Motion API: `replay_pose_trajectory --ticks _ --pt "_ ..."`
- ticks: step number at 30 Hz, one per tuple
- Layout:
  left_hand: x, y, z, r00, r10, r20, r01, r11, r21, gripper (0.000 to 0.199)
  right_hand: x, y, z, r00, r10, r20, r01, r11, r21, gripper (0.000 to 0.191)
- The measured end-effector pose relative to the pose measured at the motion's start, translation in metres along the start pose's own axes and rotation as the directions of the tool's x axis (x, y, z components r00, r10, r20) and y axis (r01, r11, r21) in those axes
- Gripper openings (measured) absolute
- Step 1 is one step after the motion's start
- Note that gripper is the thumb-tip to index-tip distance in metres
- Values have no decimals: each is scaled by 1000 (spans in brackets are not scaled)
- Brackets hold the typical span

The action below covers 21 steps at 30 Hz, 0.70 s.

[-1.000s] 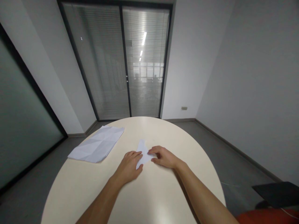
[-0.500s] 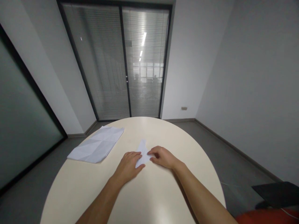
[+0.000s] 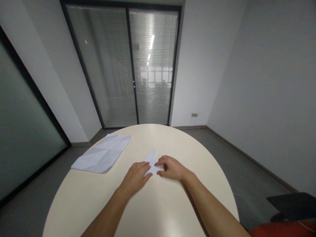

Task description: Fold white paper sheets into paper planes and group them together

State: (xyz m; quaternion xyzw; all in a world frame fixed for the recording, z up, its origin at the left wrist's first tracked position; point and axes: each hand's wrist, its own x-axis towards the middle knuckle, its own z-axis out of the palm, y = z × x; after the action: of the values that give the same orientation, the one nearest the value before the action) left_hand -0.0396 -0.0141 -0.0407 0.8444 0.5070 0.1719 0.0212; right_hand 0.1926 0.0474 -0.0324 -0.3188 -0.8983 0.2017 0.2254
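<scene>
A small piece of folded white paper [image 3: 152, 169] lies on the round table, its narrow strip pointing away from me. On its left side, my left hand [image 3: 136, 176] grips it, fingertips on the upper part and thumb along the near edge. My right hand [image 3: 172, 167] has its fingers curled around the right side of the paper, thumb and index finger close together. Part of the paper under the fingers is hidden.
A stack of creased white paper sheets [image 3: 105, 153] lies at the table's left edge. The cream round table [image 3: 148, 207] fills the front. Beyond it are a glass partition with blinds [image 3: 111, 82] and a white wall. A black flat object [image 3: 293, 204] stands at lower right.
The folded paper has turned slightly, its far tip shifting to the right. Both hands stay at it, with the right fingers moved a little to the left.
</scene>
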Motion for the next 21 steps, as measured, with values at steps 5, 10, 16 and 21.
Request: replay_pose_trajectory --ticks 5,10,16,21 --pt "1 2 -3 1000 13 26 -13 1000 17 27 0 0 -1 1000 8 6 -8 999 -33 28" --pt "4 11 -10 995 -3 101 -6 997 80 25 1 -4 -4 1000 -17 25 19 996 -85 23" --pt "5 16 -14 984 2 178 -9 999 42 34 4 -13 -8 996 -47 76 59 987 -152 21" --pt "4 8 -10 987 65 149 -58 997 -52 37 5 -15 -7 994 -76 75 90 976 -197 20"
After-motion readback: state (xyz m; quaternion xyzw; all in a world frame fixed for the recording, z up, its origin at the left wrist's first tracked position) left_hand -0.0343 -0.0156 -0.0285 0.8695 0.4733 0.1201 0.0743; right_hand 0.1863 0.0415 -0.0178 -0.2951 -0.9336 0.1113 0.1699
